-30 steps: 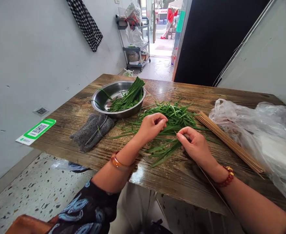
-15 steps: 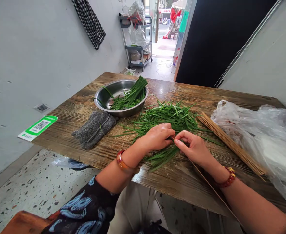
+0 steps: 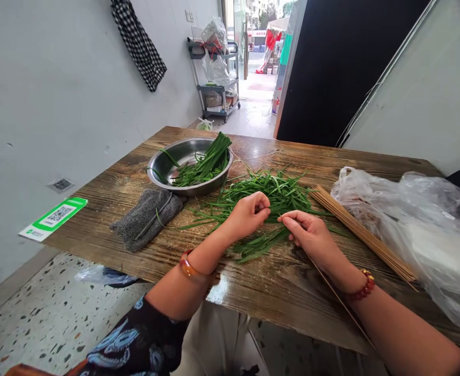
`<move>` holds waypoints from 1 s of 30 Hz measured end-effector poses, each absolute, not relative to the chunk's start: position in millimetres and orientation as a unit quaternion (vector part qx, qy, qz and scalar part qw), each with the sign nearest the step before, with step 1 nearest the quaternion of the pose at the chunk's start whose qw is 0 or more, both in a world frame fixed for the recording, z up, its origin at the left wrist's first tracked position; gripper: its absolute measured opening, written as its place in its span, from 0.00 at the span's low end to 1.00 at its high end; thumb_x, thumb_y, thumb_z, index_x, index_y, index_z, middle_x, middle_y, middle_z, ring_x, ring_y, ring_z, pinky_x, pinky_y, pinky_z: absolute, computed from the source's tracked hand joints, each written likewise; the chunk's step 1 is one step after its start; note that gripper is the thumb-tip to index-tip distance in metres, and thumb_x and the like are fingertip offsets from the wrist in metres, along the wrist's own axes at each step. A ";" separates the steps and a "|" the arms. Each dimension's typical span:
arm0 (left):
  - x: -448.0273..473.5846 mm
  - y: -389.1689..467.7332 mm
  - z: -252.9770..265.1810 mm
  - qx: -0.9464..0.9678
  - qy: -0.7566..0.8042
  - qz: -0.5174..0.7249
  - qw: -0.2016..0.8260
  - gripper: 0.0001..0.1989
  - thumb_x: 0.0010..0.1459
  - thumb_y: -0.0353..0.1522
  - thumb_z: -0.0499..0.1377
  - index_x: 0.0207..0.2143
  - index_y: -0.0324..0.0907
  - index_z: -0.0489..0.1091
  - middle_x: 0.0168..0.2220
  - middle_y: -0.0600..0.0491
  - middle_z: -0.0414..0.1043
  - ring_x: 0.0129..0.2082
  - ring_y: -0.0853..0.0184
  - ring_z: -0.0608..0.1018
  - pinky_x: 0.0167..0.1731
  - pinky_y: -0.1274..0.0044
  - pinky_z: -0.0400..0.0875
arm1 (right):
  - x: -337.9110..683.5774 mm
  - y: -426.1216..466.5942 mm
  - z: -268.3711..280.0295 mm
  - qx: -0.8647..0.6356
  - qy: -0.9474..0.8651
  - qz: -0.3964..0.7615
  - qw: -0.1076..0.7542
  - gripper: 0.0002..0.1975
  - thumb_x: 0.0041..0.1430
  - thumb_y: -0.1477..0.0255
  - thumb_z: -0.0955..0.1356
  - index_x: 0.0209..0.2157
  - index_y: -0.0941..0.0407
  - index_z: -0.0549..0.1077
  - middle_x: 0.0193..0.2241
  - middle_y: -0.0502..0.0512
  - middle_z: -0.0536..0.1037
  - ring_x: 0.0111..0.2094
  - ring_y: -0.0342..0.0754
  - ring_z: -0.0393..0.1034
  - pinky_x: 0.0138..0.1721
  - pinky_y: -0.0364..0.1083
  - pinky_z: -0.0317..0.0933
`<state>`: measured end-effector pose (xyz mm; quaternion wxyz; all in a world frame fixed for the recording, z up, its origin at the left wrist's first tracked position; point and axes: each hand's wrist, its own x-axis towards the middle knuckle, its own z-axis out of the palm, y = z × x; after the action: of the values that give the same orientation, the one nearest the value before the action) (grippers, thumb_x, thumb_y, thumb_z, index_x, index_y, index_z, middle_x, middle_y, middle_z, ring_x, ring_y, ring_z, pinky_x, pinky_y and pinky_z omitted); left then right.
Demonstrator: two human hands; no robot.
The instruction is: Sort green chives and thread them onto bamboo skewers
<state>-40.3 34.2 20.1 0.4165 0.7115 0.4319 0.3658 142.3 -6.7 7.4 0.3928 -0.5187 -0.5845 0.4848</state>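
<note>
My right hand point(image 3: 308, 230) pinches a long thin bamboo skewer point(image 3: 342, 300) near its tip; the rest slants down under my forearm past the table edge. To its left, a small gap away, my left hand point(image 3: 251, 211) is closed with thumb and fingers curled together; whether anything small is in them I cannot make out. Both hands hover over a loose heap of Chinese chives point(image 3: 271, 185), long flat green leaves. A smaller bunch of leaves point(image 3: 259, 248) lies just below the hands on the wooden table point(image 3: 285, 292).
Beyond my left hand stands a steel bowl point(image 3: 151, 177) with more chives inside. A grey mesh cloth point(image 3: 146, 219) lies in front of it. On the right are a bundle of skewers point(image 3: 365, 237) and clear plastic bags point(image 3: 422, 224). A QR-code card point(image 3: 55, 219) sits at the left edge.
My left hand has drawn away from the skewer tip, up and to the left, so a gap shows between the hands. My right hand still pinches the skewer. The view has shifted slightly.
</note>
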 end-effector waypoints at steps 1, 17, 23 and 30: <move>-40.6 33.8 22.1 0.710 0.429 0.369 0.418 0.02 0.53 0.27 0.56 0.28 0.39 0.63 0.22 0.59 0.67 0.20 0.76 0.67 0.23 0.82 0.60 | 142.3 -6.4 8.0 -0.518 -0.590 0.475 0.398 0.19 0.56 0.56 0.67 0.36 0.58 0.75 0.23 0.50 0.72 0.20 0.40 0.62 0.18 0.40 0.53; -38.2 29.9 24.4 0.699 0.436 0.356 0.442 0.07 0.53 0.31 0.59 0.32 0.35 0.72 0.23 0.57 0.67 0.22 0.75 0.64 0.24 0.82 0.57 | 145.3 -7.1 6.9 -0.504 -0.630 0.416 0.419 0.18 0.60 0.60 0.65 0.43 0.58 0.78 0.19 0.48 0.68 0.20 0.41 0.61 0.20 0.41 0.53; -36.4 29.3 25.1 0.697 0.437 0.378 0.425 0.07 0.53 0.32 0.58 0.28 0.36 0.71 0.23 0.58 0.66 0.22 0.76 0.63 0.23 0.82 0.56 | 144.6 -8.3 9.6 -0.515 -0.637 0.396 0.414 0.18 0.60 0.60 0.65 0.42 0.59 0.78 0.18 0.47 0.66 0.19 0.41 0.60 0.20 0.41 0.52; -34.8 27.4 26.3 0.702 0.425 0.371 0.436 0.06 0.52 0.31 0.59 0.27 0.36 0.70 0.21 0.58 0.64 0.22 0.76 0.63 0.23 0.82 0.57 | 143.0 -8.6 9.7 -0.521 -0.639 0.393 0.408 0.19 0.58 0.60 0.65 0.41 0.59 0.78 0.18 0.48 0.68 0.19 0.42 0.62 0.20 0.41 0.53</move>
<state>-34.8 27.4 26.3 0.4356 0.7017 0.4246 0.3710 143.0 -8.6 9.7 0.4078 -0.5214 -0.6385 0.3926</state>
